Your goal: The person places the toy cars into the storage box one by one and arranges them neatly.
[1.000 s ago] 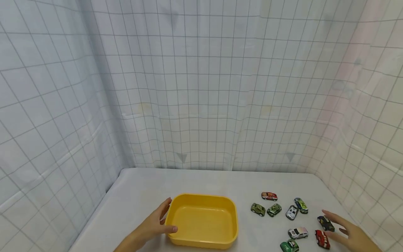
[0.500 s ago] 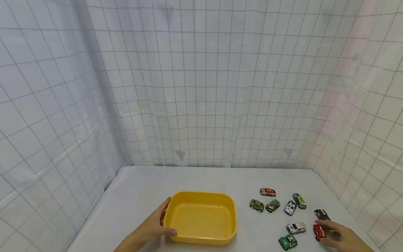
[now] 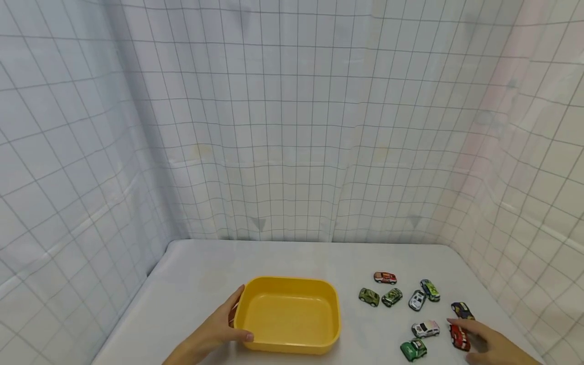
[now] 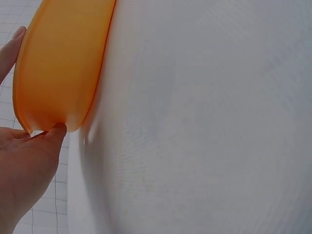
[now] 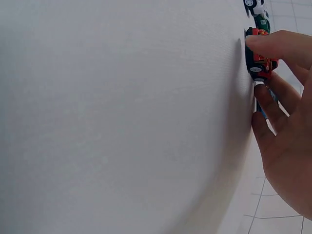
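Observation:
My left hand (image 3: 219, 324) grips the left side of a yellow plastic tray (image 3: 287, 324), thumb over the rim and fingers along the outer wall. The left wrist view shows that tray (image 4: 63, 58) from the side. On the right, my right hand (image 3: 495, 347) reaches around a red toy car (image 3: 459, 337) on the table. Its index finger lies at the car's far end, while the thumb stands a little apart near its close end. In the right wrist view, the thumb overlaps the red car (image 5: 261, 58). A dark toy car (image 3: 463, 310) sits just beyond my fingers.
More toy cars lie between tray and right hand: green (image 3: 413, 350), white (image 3: 426, 329), silver (image 3: 417, 300), yellow-green (image 3: 430, 290), camouflage (image 3: 392, 297), olive (image 3: 369, 297) and red-orange (image 3: 385, 277). Gridded white curtains (image 3: 292, 126) enclose the table's back and sides.
My right hand has come from beside the dark car down to the red car, and its thumb has since spread slightly. The left thumb has settled on the tray's rim. The head view has shifted slightly.

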### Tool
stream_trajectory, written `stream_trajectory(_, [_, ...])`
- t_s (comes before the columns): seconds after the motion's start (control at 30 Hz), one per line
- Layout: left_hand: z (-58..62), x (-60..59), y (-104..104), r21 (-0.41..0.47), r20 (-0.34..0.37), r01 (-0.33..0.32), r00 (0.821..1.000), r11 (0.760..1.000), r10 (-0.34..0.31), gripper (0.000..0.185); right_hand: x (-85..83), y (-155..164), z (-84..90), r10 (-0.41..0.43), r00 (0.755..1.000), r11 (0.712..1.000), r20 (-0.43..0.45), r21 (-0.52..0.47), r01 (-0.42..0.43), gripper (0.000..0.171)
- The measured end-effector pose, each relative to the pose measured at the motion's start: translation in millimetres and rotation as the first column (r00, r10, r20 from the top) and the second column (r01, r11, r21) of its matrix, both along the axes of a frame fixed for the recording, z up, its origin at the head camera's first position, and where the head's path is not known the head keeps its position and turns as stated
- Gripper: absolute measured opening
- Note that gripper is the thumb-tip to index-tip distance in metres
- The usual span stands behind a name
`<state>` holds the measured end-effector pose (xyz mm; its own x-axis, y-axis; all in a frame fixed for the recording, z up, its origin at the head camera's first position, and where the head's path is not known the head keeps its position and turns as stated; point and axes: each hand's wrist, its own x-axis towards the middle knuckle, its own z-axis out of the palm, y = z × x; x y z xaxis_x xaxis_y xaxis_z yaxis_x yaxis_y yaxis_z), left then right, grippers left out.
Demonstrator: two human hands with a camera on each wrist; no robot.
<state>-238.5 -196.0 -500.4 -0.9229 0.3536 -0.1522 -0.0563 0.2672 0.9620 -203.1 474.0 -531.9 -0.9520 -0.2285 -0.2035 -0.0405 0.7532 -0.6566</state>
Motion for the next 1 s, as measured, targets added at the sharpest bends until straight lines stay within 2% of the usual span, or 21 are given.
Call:
stream_trajectory(0.1, [0.2,0.4,-0.6,0.001,0.002,-0.003,1.0,1.0,0.003,0.115,-0.2,3.1,1.8,0.07,0.997,0.997,-0.045,-0.014,-0.071,0.053])
stream_trajectory(0.2, [-0.2,0.6,-0.9,0.004,-0.001,-0.001,1.0,1.0,0.001,0.114,-1.9,4.4,3.0,0.082,0.993,0.996,-0.088,0.041,-0.079,0.042])
stream_trajectory(0.3, [-1.1,0.8,-0.9,0.003,-0.007,0.002,1.0,1.0,-0.002,0.115,-3.7,4.5,2.9,0.043,0.995,0.997,-0.084,0.063,-0.038,0.044])
stream_trajectory(0.5, [-3.2,1.8,-2.6,0.022,-0.011,0.007,1.0,1.0,-0.007,0.116,-4.2,3.4,0.9,-0.008,0.994,0.999,-0.113,0.036,0.013,0.049])
stream_trajectory(0.67, [-5.3,1.7,-3.2,0.038,-0.009,0.005,1.0,0.999,-0.004,0.116,-5.2,-0.1,-0.5,-0.014,0.985,0.994,-0.171,0.101,0.032,0.048])
stream_trajectory(0.8, [-5.8,0.8,-2.1,0.044,-0.002,0.009,1.0,0.999,-0.009,0.115,-5.8,-0.7,-1.4,-0.045,0.988,0.986,-0.151,0.151,0.068,0.049])
stream_trajectory(0.93, [-5.1,0.8,-0.5,0.057,0.001,0.014,1.0,0.998,-0.014,0.115,-4.6,4.1,3.0,-0.031,0.992,0.987,-0.122,0.153,0.049,0.046])
stream_trajectory(1.0, [-4.5,1.9,-0.5,0.062,0.005,0.011,1.0,0.998,-0.012,0.115,-4.7,7.4,4.6,0.01,0.991,0.988,-0.137,0.153,0.011,0.041])
